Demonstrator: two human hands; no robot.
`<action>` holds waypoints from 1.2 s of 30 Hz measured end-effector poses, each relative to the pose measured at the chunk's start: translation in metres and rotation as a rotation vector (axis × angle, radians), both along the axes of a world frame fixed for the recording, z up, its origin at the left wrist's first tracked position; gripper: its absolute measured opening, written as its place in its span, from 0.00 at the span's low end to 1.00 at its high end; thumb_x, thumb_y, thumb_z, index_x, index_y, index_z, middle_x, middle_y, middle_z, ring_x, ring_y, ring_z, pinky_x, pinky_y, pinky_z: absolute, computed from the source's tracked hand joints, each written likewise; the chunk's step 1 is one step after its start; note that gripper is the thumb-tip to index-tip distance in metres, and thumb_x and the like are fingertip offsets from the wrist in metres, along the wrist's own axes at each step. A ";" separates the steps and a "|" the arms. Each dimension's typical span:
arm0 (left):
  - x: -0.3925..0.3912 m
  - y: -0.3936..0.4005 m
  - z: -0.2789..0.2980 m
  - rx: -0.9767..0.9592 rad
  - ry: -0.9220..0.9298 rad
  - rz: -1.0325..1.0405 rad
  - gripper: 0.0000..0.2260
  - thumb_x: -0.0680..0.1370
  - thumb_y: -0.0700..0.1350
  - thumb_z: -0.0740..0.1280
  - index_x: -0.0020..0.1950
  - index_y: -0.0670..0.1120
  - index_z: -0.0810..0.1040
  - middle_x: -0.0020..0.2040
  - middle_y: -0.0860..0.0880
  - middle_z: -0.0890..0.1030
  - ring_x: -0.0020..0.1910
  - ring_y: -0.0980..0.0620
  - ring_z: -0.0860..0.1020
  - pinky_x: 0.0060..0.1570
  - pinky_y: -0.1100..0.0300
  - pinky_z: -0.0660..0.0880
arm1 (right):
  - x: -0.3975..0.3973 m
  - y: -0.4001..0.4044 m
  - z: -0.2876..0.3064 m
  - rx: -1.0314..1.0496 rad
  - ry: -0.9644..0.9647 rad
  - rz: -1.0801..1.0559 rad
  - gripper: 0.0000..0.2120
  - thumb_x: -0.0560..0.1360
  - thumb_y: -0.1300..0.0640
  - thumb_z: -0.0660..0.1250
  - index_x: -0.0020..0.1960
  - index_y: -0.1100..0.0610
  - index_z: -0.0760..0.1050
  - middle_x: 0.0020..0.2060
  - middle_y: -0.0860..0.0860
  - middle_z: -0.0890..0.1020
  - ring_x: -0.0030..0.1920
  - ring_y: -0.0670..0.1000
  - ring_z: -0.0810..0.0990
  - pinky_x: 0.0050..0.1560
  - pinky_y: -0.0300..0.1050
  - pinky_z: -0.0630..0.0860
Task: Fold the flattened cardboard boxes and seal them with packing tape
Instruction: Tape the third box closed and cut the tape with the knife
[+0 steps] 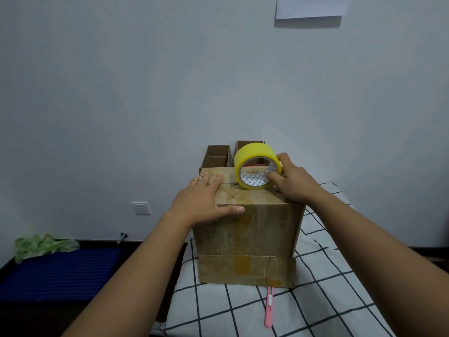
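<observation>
The right hand (292,182) grips the yellow tape roll (257,166), thumb hooked into the core and the fingers curled over the outer rim, so the roll stands on edge on top of the cardboard box (247,229) with its open core facing the camera. The right arm reaches in from 4 o'clock, wrist just past the box's right top edge. The left hand (206,203) lies flat and spread on the box top at 9 o'clock of the roll, fingers straight and pressing the flaps down, thumb stretched along the front top edge; its arm comes up from 7 o'clock. The box stands upright on a white cloth with a black grid (315,300), old brown tape running across its top and down the front face, a folded flap band along its base. Behind it, at 12 o'clock, two smaller open cartons (216,156) stand against the wall. A pink utility knife (269,307) lies on the cloth at 6 o'clock of the box, just touching its base. At 9 o'clock, well apart, are a wall socket (141,207), a blue mat (60,273) and a crumpled green bag (43,245). A white sheet (311,7) hangs on the wall at 1 o'clock
</observation>
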State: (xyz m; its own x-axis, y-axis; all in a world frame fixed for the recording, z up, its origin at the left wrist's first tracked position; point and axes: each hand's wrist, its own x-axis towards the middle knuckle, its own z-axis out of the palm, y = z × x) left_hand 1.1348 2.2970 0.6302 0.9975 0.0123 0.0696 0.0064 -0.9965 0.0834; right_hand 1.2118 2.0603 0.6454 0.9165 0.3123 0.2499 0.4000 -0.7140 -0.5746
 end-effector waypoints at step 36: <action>0.006 -0.013 0.000 0.037 0.012 -0.062 0.51 0.68 0.79 0.51 0.81 0.49 0.43 0.81 0.48 0.45 0.79 0.48 0.47 0.74 0.47 0.55 | 0.017 -0.008 -0.007 0.630 0.012 -0.276 0.08 0.81 0.58 0.60 0.60 0.51 0.66 0.52 0.53 0.78 0.51 0.54 0.76 0.43 0.47 0.74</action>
State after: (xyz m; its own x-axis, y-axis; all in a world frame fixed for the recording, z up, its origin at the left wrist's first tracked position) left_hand 1.1407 2.2837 0.6307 0.9970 -0.0520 0.0571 -0.0546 -0.9974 0.0465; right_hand 1.2287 2.0525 0.6384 0.9455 -0.1348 0.2964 0.2423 -0.3168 -0.9170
